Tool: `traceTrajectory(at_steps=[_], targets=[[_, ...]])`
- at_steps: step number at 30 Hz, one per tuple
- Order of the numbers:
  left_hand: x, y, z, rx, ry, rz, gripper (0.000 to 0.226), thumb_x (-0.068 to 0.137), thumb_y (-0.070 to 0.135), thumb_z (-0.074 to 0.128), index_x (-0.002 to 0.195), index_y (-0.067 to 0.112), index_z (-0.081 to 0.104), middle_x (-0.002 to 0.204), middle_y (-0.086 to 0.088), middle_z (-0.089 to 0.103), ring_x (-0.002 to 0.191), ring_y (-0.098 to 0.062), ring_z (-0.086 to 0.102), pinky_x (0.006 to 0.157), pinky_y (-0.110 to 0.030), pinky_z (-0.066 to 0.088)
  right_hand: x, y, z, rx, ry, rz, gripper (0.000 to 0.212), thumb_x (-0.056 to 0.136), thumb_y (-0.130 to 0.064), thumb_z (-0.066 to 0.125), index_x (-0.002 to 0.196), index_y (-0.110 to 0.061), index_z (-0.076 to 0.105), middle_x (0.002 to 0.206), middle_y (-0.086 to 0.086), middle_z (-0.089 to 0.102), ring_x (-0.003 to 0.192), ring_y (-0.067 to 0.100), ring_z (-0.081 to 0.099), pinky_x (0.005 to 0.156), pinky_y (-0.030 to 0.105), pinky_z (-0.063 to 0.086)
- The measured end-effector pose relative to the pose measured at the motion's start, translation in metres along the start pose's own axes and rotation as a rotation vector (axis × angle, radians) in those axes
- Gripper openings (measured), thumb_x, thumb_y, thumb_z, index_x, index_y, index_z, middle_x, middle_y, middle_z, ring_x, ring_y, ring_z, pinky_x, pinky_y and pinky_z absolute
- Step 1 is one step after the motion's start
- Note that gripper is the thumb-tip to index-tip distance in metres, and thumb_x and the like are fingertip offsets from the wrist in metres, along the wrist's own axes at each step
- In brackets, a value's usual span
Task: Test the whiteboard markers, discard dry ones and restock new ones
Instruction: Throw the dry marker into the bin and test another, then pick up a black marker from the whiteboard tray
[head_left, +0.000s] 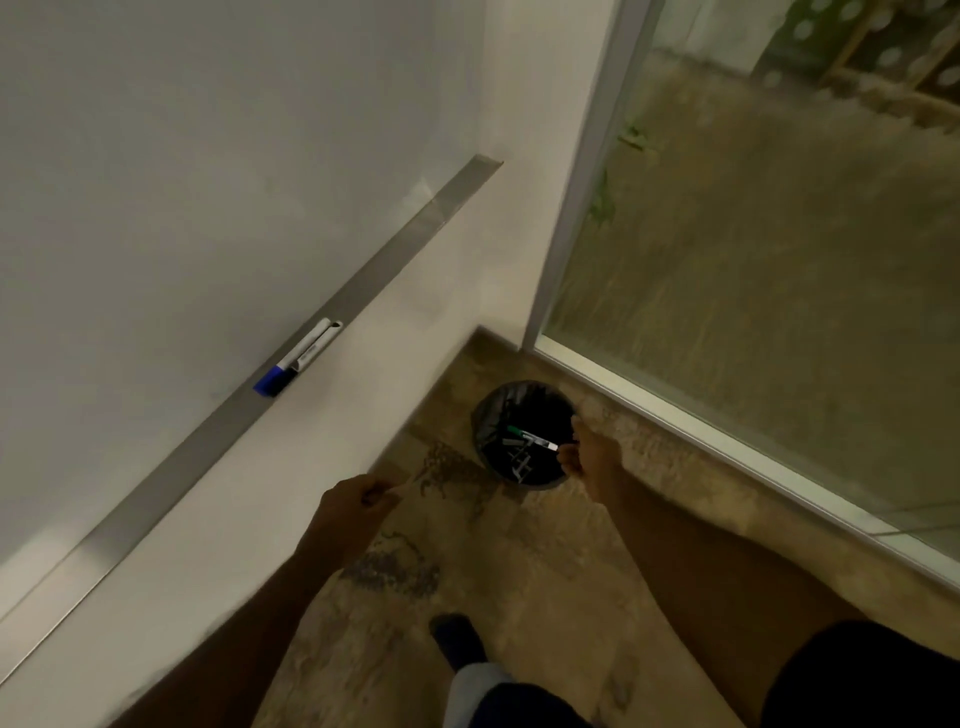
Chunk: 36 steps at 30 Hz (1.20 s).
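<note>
Right hand (592, 457) over bin (485, 415) — green-capped marker (530, 438), other markers (514, 442) inside

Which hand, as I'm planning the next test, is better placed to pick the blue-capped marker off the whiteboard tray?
Left. The left hand is on the tray's side, nearer the blue-capped marker; the right hand is at the bin with the green-capped marker at its fingertips.
</note>
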<state>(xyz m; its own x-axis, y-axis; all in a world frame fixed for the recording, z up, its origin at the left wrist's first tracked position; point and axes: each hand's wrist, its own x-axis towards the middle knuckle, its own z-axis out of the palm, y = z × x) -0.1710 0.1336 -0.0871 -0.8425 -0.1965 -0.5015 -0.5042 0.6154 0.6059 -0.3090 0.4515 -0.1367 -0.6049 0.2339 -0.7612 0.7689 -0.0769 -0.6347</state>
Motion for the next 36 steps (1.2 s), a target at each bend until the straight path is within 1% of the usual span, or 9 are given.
traceTrajectory(at_steps=[6,10,13,16,19,21,26,30,36], targets=[[-0.014,-0.011,-0.017,-0.013,0.074,-0.028,0.021,0.093,0.041,0.061,0.102,0.024,0.071,0.096,0.007,0.068,0.091,-0.009,0.061,0.082,-0.026,0.044,-0.022,0.021,0.019,-0.578,-0.144,-0.257,0.025,0.092,-0.020,0.067,0.075,-0.002,0.062,0.070,0.012,0.062,0.064,0.026,0.064,0.070,0.044,0.059],[-0.035,-0.028,-0.030,-0.012,0.136,-0.045,0.013,0.093,0.038,0.061,0.098,0.030,0.070,0.096,0.011,0.068,0.085,0.000,0.058,0.077,-0.021,0.041,-0.052,0.035,0.049,-0.937,-0.312,-0.408,0.027,0.091,-0.024,0.063,0.072,-0.007,0.056,0.064,0.006,0.049,0.065,0.022,0.054,0.064,0.029,0.038],[-0.058,-0.047,-0.039,-0.018,0.177,-0.072,0.007,0.094,0.037,0.062,0.095,0.032,0.067,0.095,0.012,0.066,0.082,0.006,0.054,0.071,-0.018,0.040,-0.079,0.046,0.080,-1.043,-0.455,-0.511,0.027,0.089,-0.030,0.060,0.069,-0.016,0.049,0.061,-0.001,0.042,0.060,0.019,0.045,0.062,0.037,0.033],[-0.082,-0.072,-0.049,-0.036,0.261,-0.117,0.018,0.092,0.040,0.063,0.101,0.026,0.070,0.098,0.009,0.068,0.085,-0.001,0.058,0.076,-0.024,0.043,-0.109,0.053,0.112,-1.078,-0.564,-0.591,0.030,0.080,-0.043,0.056,0.063,-0.021,0.047,0.061,0.004,0.045,0.057,0.021,0.046,0.056,0.038,0.034],[-0.107,-0.095,-0.061,-0.049,0.327,-0.155,0.022,0.091,0.040,0.064,0.104,0.023,0.071,0.100,0.007,0.070,0.086,-0.006,0.061,0.079,-0.026,0.045,-0.150,0.053,0.144,-1.103,-0.616,-0.624,0.027,0.084,-0.040,0.063,0.090,-0.014,0.067,0.086,0.009,0.066,0.077,0.021,0.061,0.067,0.039,0.052],[-0.124,-0.110,-0.069,-0.047,0.379,-0.168,0.025,0.091,0.039,0.065,0.105,0.020,0.072,0.102,0.005,0.072,0.086,-0.007,0.062,0.078,-0.026,0.046,-0.177,0.053,0.160,-1.153,-0.632,-0.673,0.029,0.090,-0.032,0.062,0.107,-0.009,0.066,0.101,0.008,0.065,0.091,0.020,0.060,0.079,0.031,0.050],[-0.168,-0.147,-0.087,-0.076,0.475,-0.226,0.026,0.091,0.038,0.065,0.107,0.020,0.072,0.104,0.003,0.073,0.084,-0.008,0.062,0.076,-0.026,0.045,-0.230,0.058,0.191,-1.284,-0.745,-0.838,0.024,0.095,-0.027,0.058,0.112,-0.011,0.063,0.079,-0.016,0.050,0.086,0.009,0.050,0.077,0.024,0.048],[-0.203,-0.179,-0.099,-0.065,0.548,-0.267,0.025,0.092,0.039,0.063,0.109,0.022,0.071,0.104,0.004,0.072,0.084,-0.008,0.060,0.076,-0.026,0.044,-0.267,0.077,0.216,-1.377,-0.823,-0.977,0.027,0.092,-0.028,0.064,0.112,-0.011,0.065,0.102,0.002,0.068,0.092,0.015,0.062,0.092,0.035,0.054],[-0.260,-0.232,-0.117,0.009,0.596,-0.334,0.024,0.092,0.041,0.061,0.109,0.027,0.069,0.102,0.010,0.069,0.088,-0.009,0.062,0.078,-0.027,0.048,-0.317,0.109,0.254,-1.524,-0.917,-1.196,0.030,0.092,-0.036,0.061,0.115,-0.017,0.063,0.112,0.001,0.065,0.097,0.016,0.060,0.091,0.033,0.052]])
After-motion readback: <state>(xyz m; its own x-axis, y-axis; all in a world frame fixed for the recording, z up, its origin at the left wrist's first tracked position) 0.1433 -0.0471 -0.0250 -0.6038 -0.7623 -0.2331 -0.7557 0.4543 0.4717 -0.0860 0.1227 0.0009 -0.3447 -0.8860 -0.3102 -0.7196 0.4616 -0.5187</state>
